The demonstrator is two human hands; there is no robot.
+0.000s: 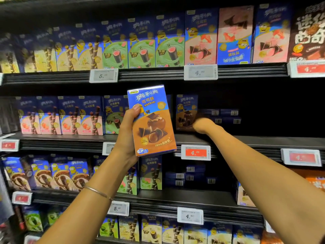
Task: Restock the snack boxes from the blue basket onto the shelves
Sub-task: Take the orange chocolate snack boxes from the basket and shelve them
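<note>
Dim shelf recesses, blurred, warped edges.

We are reading "奥利奥 可可酥" on the orange box (152,120). We are making out "4.50" on the red price tag (195,152) and "4.80" on the white tag (200,72).

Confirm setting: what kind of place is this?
Most likely a supermarket or convenience-store snack aisle: tiered black shelves, rows of matching snack boxes facing out, and price tags clipped along the shelf edges. The left hand holds a brown box.

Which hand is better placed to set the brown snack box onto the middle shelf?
Probably the left hand: it grips the brown box; the right hand is blurred, reaching into the shelf.
</note>
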